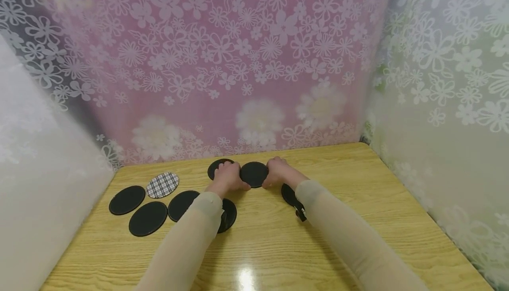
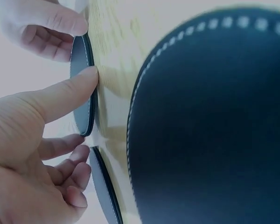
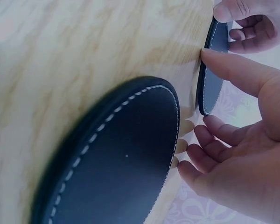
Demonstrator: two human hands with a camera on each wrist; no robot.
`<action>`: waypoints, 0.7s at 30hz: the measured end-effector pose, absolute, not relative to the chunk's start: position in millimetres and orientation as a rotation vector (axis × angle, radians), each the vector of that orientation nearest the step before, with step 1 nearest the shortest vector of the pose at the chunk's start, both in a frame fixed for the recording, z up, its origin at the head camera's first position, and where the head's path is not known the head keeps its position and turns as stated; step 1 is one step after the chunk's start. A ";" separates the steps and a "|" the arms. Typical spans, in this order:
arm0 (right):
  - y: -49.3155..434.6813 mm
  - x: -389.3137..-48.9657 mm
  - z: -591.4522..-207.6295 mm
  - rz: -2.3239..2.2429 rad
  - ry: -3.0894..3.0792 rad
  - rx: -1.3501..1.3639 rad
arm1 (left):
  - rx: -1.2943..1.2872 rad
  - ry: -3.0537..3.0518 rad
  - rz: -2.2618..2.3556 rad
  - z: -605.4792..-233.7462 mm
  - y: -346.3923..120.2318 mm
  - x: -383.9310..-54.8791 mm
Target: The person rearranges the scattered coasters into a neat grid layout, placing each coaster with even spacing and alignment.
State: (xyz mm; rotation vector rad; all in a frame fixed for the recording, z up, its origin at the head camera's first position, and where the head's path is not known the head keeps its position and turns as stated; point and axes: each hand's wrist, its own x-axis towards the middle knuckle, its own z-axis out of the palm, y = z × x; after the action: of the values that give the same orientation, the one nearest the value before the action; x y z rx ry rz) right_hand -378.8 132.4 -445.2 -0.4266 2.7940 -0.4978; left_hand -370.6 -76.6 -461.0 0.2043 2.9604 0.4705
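Observation:
A round black coaster (image 1: pixel 254 175) with white edge stitching lies toward the back of the wooden table, between both hands. My left hand (image 1: pixel 229 177) grips its left side, thumb at the near edge and index finger at the far edge. On the opposite side, my right hand (image 1: pixel 277 171) holds the rim in the same way. Another black coaster (image 1: pixel 215 168) is partly hidden behind the left hand. Under the left wrist sits a third, a black coaster (image 1: pixel 229 216) that fills much of the left wrist view. Beside the right wrist is one more black coaster (image 3: pixel 121 154), partly covered in the head view.
To the left lie several more coasters: a plaid coaster (image 1: pixel 163 185) in black and white, and plain black ones, including the leftmost coaster (image 1: pixel 127 200). Flower-patterned curtains (image 1: pixel 246 61) enclose the table (image 1: pixel 350 171) at the back and sides.

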 end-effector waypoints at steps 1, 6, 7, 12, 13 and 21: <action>132.4 -378.3 -445.0 -0.494 2.798 -0.418 | 0.200 2.958 0.477 -468.5 -77.5 -377.4; 133.7 -375.8 -444.4 -0.490 2.810 -0.380 | 0.195 2.977 0.490 -505.2 -81.4 -403.4; 134.5 -375.6 -444.8 -0.492 2.812 -0.372 | 0.200 2.988 0.489 -511.1 -81.8 -405.9; 137.9 -376.1 -446.7 -0.515 2.792 -0.372 | 0.208 3.004 0.555 -516.3 -78.4 -401.7; 138.6 -376.0 -445.9 -0.535 2.786 -0.378 | 0.213 3.006 0.583 -514.4 -77.3 -399.4; 153.3 -373.8 -441.2 -0.730 2.761 -0.452 | 0.286 3.058 0.680 -512.7 -70.2 -402.0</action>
State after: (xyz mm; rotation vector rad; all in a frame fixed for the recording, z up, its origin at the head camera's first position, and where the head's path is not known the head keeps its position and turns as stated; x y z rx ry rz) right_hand -373.8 153.3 -441.2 -0.4523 2.7606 -0.7299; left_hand -402.0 -70.2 -512.7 0.2856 3.0580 0.6804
